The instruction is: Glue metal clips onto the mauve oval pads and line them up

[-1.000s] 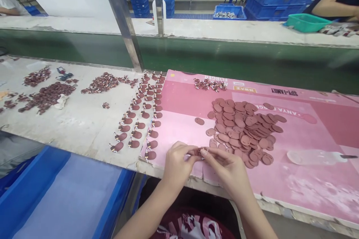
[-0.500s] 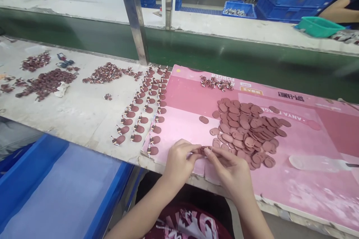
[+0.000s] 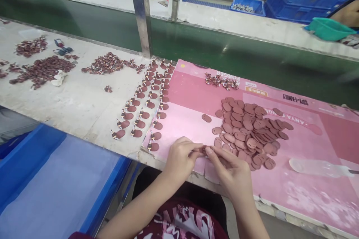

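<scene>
Head view shows my left hand (image 3: pixel 179 157) and right hand (image 3: pixel 231 171) meeting at the near edge of the pink card sheet (image 3: pixel 308 179), fingertips pinched together on one small brown piece (image 3: pixel 203 149) held just above the sheet. Both hands are closed on that piece; I cannot tell whether a second, smaller part sits between the fingers, since they cover most of it. Just beyond the hands, toward the far side of the sheet, lies the heap of flat brown ovals (image 3: pixel 249 130), with one stray oval (image 3: pixel 206 118) left of it. A small cluster of tiny parts (image 3: pixel 221 81) sits at the sheet's far edge. Off the sheet's left edge, on the grey bench (image 3: pixel 78 108), run rows of finished pieces (image 3: pixel 146 104), and farther left are loose piles of small dark parts (image 3: pixel 42 71). A clear plastic bag (image 3: pixel 316 167) lies on the sheet to the right of the heap. To do this well, I judge the piece should stay low over the sheet so nothing that slips rolls away, the left fingers steadying it while the right fingertips do the fine pressing, squarely rather than at a slant. I would keep my wrists clear of the heap so the ovals are not scattered.
</scene>
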### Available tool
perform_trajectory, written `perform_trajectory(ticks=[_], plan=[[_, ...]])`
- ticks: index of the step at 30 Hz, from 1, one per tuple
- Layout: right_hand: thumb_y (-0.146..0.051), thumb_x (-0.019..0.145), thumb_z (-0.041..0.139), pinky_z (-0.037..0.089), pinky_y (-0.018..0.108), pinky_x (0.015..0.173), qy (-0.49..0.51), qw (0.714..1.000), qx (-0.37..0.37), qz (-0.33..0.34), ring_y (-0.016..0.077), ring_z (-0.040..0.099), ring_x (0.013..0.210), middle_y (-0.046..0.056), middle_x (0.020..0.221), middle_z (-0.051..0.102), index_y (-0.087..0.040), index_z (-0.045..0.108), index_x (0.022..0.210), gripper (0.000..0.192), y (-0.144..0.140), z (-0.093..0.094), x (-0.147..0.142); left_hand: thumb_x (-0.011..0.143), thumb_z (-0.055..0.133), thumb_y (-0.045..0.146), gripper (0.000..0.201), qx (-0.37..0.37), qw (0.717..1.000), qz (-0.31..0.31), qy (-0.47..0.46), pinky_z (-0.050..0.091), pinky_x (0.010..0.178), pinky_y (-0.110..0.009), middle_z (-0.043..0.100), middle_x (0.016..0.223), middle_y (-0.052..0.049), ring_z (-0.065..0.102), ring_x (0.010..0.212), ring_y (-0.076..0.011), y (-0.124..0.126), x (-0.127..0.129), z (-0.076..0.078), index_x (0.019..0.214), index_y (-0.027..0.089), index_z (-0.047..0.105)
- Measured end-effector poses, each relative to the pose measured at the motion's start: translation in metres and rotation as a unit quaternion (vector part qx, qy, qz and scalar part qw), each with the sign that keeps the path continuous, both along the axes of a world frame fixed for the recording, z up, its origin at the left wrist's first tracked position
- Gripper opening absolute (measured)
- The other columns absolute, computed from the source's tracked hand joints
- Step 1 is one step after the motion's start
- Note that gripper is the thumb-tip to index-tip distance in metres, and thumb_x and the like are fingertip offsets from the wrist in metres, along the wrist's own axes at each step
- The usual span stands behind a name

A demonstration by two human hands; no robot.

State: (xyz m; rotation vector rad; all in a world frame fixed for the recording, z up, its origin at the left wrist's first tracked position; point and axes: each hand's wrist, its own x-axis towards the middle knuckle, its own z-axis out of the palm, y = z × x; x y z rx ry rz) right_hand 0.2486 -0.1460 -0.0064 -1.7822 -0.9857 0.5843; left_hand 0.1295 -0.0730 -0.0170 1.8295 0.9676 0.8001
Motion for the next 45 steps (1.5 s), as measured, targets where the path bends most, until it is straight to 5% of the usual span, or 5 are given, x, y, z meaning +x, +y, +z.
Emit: perform_trajectory(ticks=[19,28,38,45], plan=[[-0.041,0.08,0.064,0.059,0.034,0.068,-0.043,0.999,0.001,-0.004,0.0232,0.07,0.076,0.009,0.085,0.075,-0.019,0.075,0.081,0.025,-0.004,-0.003,-0.004,0.071,0.069,-0.004,0.03,-0.02,1.0,0.002,0.009,0.057,0.071,-0.029,0.073,0.072,0.0,0.066,0.073,-0.0155,0.0,0.001,0.0,0.088,0.021,0.076],[-0.043,0.074,0.07,0.06,0.036,0.071,0.051,0.998,-0.014,-0.042,0.0238,0.071,0.074,0.009,0.082,0.075,-0.019,0.075,0.08,0.026,-0.004,-0.004,-0.004,0.07,0.071,-0.002,0.028,-0.022,1.0,0.003,0.006,0.056,0.07,-0.029,0.072,0.071,-0.001,0.065,0.072,-0.0161,-0.001,0.001,0.001,0.087,0.02,0.076],[-0.043,0.069,0.077,0.058,0.029,0.062,0.198,0.974,0.024,-0.112,0.018,0.068,0.067,0.007,0.081,0.074,-0.02,0.076,0.081,0.027,-0.008,0.006,0.005,0.069,0.074,-0.001,0.026,-0.009,1.0,0.008,0.0,0.056,0.07,-0.029,0.07,0.07,-0.001,0.065,0.073,-0.016,-0.001,0.001,0.002,0.086,0.018,0.075],[-0.042,0.073,0.075,0.057,0.027,0.057,0.194,0.97,0.101,-0.109,0.0154,0.066,0.061,0.006,0.079,0.073,-0.02,0.074,0.082,0.024,0.001,0.034,0.006,0.07,0.075,0.004,0.022,0.033,0.999,-0.002,-0.005,0.056,0.075,-0.033,0.071,0.077,-0.002,0.063,0.081,-0.019,0.0,0.001,-0.001,0.087,0.018,0.073]])
